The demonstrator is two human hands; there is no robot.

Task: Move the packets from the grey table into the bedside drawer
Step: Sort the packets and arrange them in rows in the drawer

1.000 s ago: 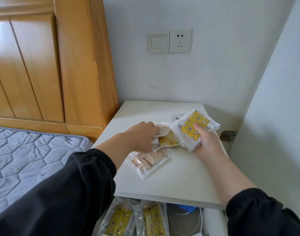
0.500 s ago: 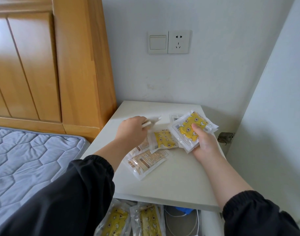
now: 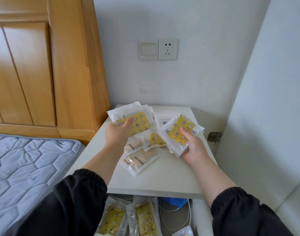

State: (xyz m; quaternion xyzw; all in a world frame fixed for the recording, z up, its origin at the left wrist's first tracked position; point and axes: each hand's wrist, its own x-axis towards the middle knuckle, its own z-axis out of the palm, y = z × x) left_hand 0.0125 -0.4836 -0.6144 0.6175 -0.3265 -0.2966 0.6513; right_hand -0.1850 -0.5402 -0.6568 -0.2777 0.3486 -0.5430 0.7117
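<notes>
My left hand (image 3: 117,135) holds a small stack of clear packets (image 3: 137,121) with yellow star-print contents, lifted above the grey table (image 3: 166,178). My right hand (image 3: 193,147) grips another stack of yellow packets (image 3: 180,133), thumb on top, over the table's right side. On the tabletop between my hands lie a yellow packet (image 3: 156,139) and two beige packets (image 3: 140,158). Below the table's front edge the open bedside drawer (image 3: 199,217) shows several yellow packets (image 3: 146,220) inside.
The drawer also holds a white cable (image 3: 173,217) and something blue (image 3: 174,200). A wooden headboard (image 3: 43,74) and a quilted blue-grey mattress (image 3: 26,167) stand to the left. A wall with a switch and socket (image 3: 158,49) rises behind; a white panel (image 3: 265,116) closes the right.
My left hand has lifted a stack of packets off the table and turned it face up. My right hand keeps its stack in much the same place.
</notes>
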